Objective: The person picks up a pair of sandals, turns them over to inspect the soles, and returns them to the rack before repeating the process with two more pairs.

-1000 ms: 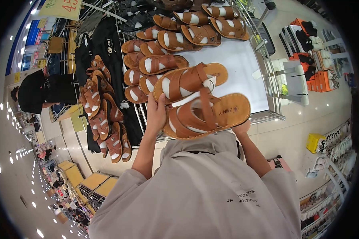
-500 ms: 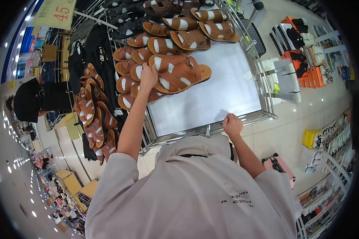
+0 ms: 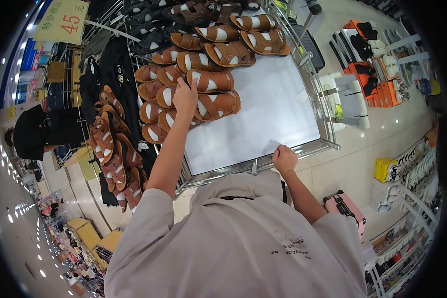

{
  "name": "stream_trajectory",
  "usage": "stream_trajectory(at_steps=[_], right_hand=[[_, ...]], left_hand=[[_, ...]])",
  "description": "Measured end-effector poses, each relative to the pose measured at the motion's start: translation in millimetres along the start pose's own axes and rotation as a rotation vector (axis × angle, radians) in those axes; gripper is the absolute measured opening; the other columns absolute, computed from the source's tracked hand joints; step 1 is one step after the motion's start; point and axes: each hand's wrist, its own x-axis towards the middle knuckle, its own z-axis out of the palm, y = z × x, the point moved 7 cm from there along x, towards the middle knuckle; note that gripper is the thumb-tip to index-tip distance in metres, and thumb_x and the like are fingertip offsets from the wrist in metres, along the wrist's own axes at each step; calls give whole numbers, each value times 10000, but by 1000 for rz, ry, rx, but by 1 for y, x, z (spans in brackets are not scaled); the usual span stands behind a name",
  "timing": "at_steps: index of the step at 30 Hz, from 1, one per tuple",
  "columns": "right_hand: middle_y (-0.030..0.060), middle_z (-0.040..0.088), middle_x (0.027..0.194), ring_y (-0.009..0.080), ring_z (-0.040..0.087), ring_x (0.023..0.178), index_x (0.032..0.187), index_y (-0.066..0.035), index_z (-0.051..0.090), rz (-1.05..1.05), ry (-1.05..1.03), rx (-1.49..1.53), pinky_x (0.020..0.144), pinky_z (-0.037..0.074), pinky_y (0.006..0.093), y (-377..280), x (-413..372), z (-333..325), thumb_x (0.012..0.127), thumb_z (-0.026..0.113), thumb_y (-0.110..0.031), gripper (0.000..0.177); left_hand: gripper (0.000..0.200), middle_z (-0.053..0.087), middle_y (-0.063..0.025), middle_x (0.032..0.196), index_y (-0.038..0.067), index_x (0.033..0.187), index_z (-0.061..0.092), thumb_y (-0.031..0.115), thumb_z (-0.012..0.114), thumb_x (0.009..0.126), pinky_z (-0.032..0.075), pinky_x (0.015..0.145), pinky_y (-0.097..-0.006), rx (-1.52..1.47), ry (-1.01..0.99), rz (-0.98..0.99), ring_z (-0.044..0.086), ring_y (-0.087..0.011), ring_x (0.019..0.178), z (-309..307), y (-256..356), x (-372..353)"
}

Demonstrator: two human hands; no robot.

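Observation:
Two brown strap sandals, an upper one (image 3: 212, 82) and a lower one (image 3: 218, 105), lie side by side at the near end of the rows on the white display board (image 3: 268, 109). My left hand (image 3: 185, 99) is at their left ends, fingers closed at the edge of the upper sandal; part of the grip is hidden. More brown sandals (image 3: 151, 111) lie left of this hand, in overlapping rows. My right hand (image 3: 285, 159) is a loose fist by the near metal rail (image 3: 303, 149), with nothing visible in it.
Brown sandals (image 3: 228, 53) and black sandals fill the far side of the rack. More sandals (image 3: 104, 134) hang over dark clothing at left. A price sign (image 3: 64, 22) stands top left. A person in black (image 3: 30, 131) is at left. A pink suitcase (image 3: 346, 211) stands at right.
The two sandals by my left hand, earlier raised and tilted over the board, now lie flat in line with the rows. My right hand stays a fist near the rail.

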Motion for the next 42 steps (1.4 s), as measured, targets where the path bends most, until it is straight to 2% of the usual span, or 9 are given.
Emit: stream_trajectory(at_steps=[10, 16, 20, 25, 29, 32, 36, 40, 42], right_hand=[[85, 644, 721, 310, 623, 646, 735, -95, 607, 16, -30, 7, 564, 495, 422, -1, 2, -1, 786, 567, -146, 82], [83, 624, 721, 303, 619, 667, 733, -97, 587, 27, -32, -3, 582, 497, 424, 1, 0, 2, 768, 589, -160, 72], [73, 634, 733, 294, 625, 672, 736, -98, 592, 17, -12, -12, 580, 501, 417, 3, -2, 4, 769, 587, -157, 68], [75, 651, 736, 300, 632, 651, 727, -104, 602, 19, -38, -55, 556, 500, 419, 0, 0, 2, 772, 579, -158, 74], [91, 666, 755, 324, 637, 665, 751, -105, 616, 58, -113, -94, 571, 500, 449, 5, 0, 9, 785, 567, -174, 92], [108, 671, 774, 347, 637, 681, 772, -102, 626, 71, -131, -105, 591, 499, 470, 5, 2, 6, 791, 562, -191, 112], [128, 667, 770, 367, 630, 681, 777, -101, 632, 76, -164, -142, 597, 496, 475, 3, 2, 8, 796, 552, -195, 126], [144, 659, 742, 377, 628, 690, 772, -93, 636, 89, -179, -146, 604, 492, 481, 2, 3, 7, 810, 550, -195, 139], [152, 660, 744, 381, 628, 693, 767, -84, 635, 107, -160, -127, 607, 490, 483, -2, 3, 3, 817, 550, -192, 146]], left_hand=[[501, 597, -270, 1014, -46, 1062, 454, 443, 486, 958, 515, 718, -492, -121, 45, -73, 633, -433, 834, -5, -5, 2], [330, 635, -211, 856, -24, 980, 530, 303, 555, 943, 478, 689, -459, -396, 56, -30, 625, -388, 792, -43, -29, -57], [278, 652, -170, 756, -23, 929, 584, 254, 605, 915, 476, 601, -390, -420, -109, -219, 618, -302, 611, -50, -58, -139], [279, 666, -174, 793, -12, 979, 592, 259, 607, 914, 488, 619, -370, -546, -350, -467, 634, -281, 629, -20, -98, -228], [378, 676, -215, 879, -1, 1131, 537, 317, 566, 928, 500, 745, -435, -451, -747, -231, 653, -372, 815, -23, -69, -245], [379, 674, -226, 895, 1, 1136, 538, 317, 561, 928, 490, 777, -455, -375, -808, -203, 642, -404, 865, -21, -68, -253], [379, 669, -226, 895, -1, 1144, 530, 310, 556, 929, 485, 781, -468, -478, -638, -189, 634, -415, 875, -35, -73, -252], [316, 661, -184, 842, -15, 1045, 586, 270, 609, 911, 502, 698, -387, -588, -342, -410, 649, -304, 733, -76, -123, -251], [250, 669, -103, 829, 2, 1017, 612, 236, 592, 932, 479, 590, -288, -671, -71, -546, 610, -155, 646, -102, -176, -255]])
